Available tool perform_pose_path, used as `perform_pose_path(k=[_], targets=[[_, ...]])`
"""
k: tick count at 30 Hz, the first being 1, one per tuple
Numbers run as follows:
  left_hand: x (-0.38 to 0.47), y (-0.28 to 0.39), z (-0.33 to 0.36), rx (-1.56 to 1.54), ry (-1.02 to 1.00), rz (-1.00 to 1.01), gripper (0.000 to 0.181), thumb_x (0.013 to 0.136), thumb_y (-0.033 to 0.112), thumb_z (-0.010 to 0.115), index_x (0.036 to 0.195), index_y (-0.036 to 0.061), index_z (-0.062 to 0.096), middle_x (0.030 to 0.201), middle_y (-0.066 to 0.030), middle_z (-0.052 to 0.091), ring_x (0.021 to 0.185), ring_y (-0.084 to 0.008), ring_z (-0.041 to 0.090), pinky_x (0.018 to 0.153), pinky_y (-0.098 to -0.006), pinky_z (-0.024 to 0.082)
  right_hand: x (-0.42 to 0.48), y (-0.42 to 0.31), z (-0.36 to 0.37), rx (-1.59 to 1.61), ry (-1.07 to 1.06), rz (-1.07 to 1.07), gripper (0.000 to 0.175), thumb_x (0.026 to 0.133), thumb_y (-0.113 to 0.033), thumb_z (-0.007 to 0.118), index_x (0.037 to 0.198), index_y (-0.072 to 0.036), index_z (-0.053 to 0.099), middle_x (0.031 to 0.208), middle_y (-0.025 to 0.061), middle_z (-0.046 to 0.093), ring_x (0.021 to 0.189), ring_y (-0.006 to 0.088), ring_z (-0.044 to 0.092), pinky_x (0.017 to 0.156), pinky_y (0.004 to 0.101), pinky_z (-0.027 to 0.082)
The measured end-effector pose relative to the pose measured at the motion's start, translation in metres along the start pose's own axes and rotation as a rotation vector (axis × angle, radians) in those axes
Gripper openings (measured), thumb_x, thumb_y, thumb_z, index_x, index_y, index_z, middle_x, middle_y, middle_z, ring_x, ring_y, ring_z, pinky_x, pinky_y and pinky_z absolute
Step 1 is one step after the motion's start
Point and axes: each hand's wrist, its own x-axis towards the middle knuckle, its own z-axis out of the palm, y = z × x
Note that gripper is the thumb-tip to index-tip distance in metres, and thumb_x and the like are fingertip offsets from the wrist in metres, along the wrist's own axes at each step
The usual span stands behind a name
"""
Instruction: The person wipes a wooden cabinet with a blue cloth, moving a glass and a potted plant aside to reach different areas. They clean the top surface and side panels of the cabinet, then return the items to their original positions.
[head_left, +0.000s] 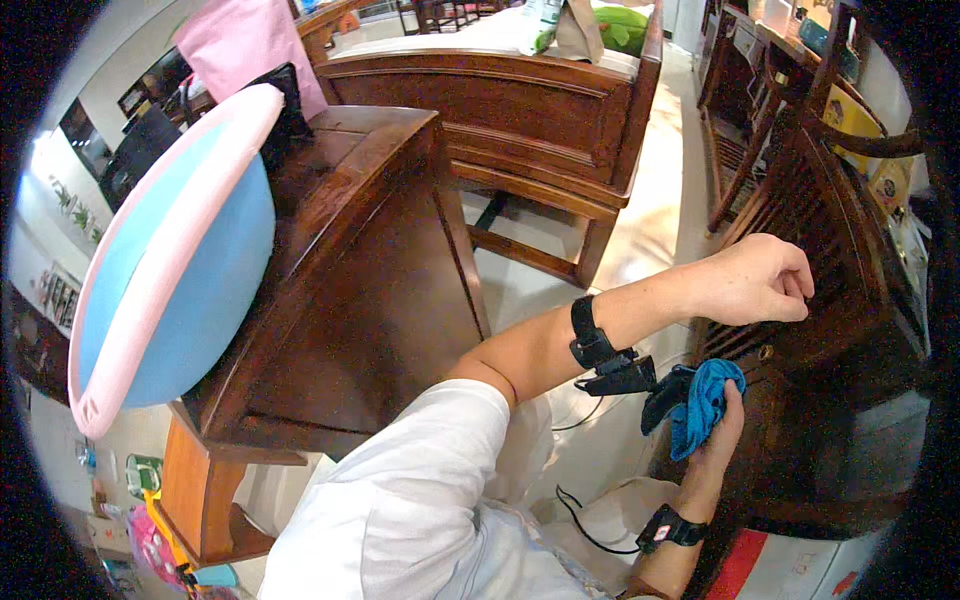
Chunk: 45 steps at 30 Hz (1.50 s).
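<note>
A crumpled blue cloth (703, 411) is gripped in my right hand (726, 435), low on the right. A dark piece of fabric (664, 401) hangs at the cloth's left side. My left hand (754, 281) reaches across to the right, above and apart from the cloth. Its fingers are curled in, and nothing shows in them. Beneath and behind both hands is a dark wooden chair (814, 420) with a slatted back (795, 202); I cannot tell whether the left hand touches it. Black straps with small devices (611, 360) are fastened round both forearms.
To the left, a pink and blue basin (217, 289) leans on its side on a dark wooden cabinet (352, 300). Behind stands a wooden bench (495, 112). A black cable (592, 532) hangs near my right forearm. A white and red box (780, 566) sits at lower right.
</note>
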Motion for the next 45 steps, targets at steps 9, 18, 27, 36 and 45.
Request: perform_pose_path(k=[9, 18, 27, 36, 45], targets=[[0.010, 0.011, 0.026, -0.073, -0.061, -0.144, 0.032, 0.089, 0.016, 0.070, 0.116, 0.0002, 0.062, 0.106, -0.0094, 0.069, 0.091, -0.0158, 0.067, 0.084, -0.0286, 0.054, 0.010, 0.006, -0.013, -0.458, 0.139, -0.022, 0.027, 0.093, -0.028, 0.061, 0.094, -0.003, 0.069, 0.084, 0.0026, 0.066, 0.069, 0.0123, 0.061, 0.064, 0.0279, 0.051], [0.021, -0.027, -0.013, 0.017, 0.070, -0.289, 0.020, 0.090, 0.013, 0.069, 0.100, -0.0031, 0.065, 0.089, -0.0089, 0.069, 0.084, -0.0143, 0.066, 0.070, -0.0257, 0.053, 0.024, 0.028, -0.005, -0.544, 0.236, -0.220, 0.027, 0.088, -0.029, 0.069, 0.095, -0.003, 0.068, 0.083, 0.0044, 0.068, 0.073, 0.0129, 0.062, 0.065, 0.0323, 0.053], [0.053, -0.027, 0.015, -0.252, -0.082, -0.167, 0.018, 0.091, 0.010, 0.067, 0.106, 0.0005, 0.063, 0.090, -0.0043, 0.068, 0.081, -0.0110, 0.066, 0.066, -0.0234, 0.051, 0.058, 0.061, 0.001, -0.456, 0.056, -0.167, 0.026, 0.093, -0.027, 0.063, 0.103, -0.004, 0.067, 0.090, 0.0017, 0.068, 0.079, 0.0101, 0.061, 0.073, 0.0279, 0.052], [0.060, -0.005, 0.016, -0.219, -0.148, -0.097, 0.018, 0.090, 0.009, 0.067, 0.105, 0.0002, 0.064, 0.089, -0.0034, 0.068, 0.079, -0.0091, 0.063, 0.067, -0.0229, 0.052, 0.041, 0.055, -0.004, -0.475, 0.013, -0.150, 0.027, 0.092, -0.028, 0.063, 0.100, -0.003, 0.065, 0.091, 0.0022, 0.067, 0.080, 0.0094, 0.060, 0.075, 0.0277, 0.050], [0.106, 0.093, -0.008, -0.092, -0.194, 0.302, 0.025, 0.089, 0.015, 0.070, 0.109, 0.0021, 0.065, 0.099, -0.0024, 0.067, 0.087, -0.0087, 0.062, 0.075, -0.0231, 0.051, 0.040, 0.058, -0.001, -0.516, -0.005, -0.181, 0.031, 0.091, -0.031, 0.064, 0.101, -0.003, 0.068, 0.088, 0.0032, 0.068, 0.077, 0.0120, 0.062, 0.073, 0.0302, 0.052]])
